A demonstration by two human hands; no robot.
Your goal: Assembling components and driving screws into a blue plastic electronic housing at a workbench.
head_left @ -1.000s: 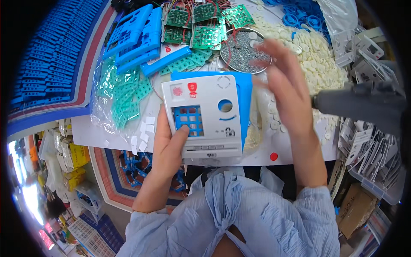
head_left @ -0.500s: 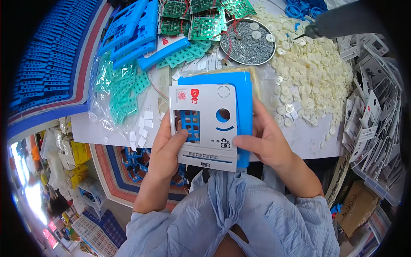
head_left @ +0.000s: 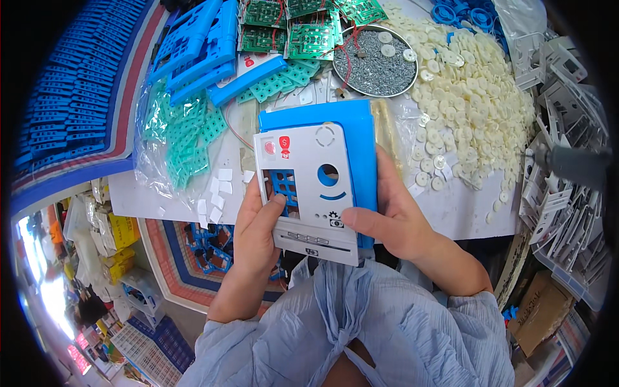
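White faceplate (head_left: 308,205) over blue casing (head_left: 363,145), presumably light, stiff and rather slippery, is clamped by left hand (head_left: 256,227) at eight o'clock and right hand (head_left: 401,229) at four, edges offering best hold

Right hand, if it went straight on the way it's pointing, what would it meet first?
The blue casing, which the right hand seems to touch, its thumb over the white panel. Depth behind the casing is unclear.
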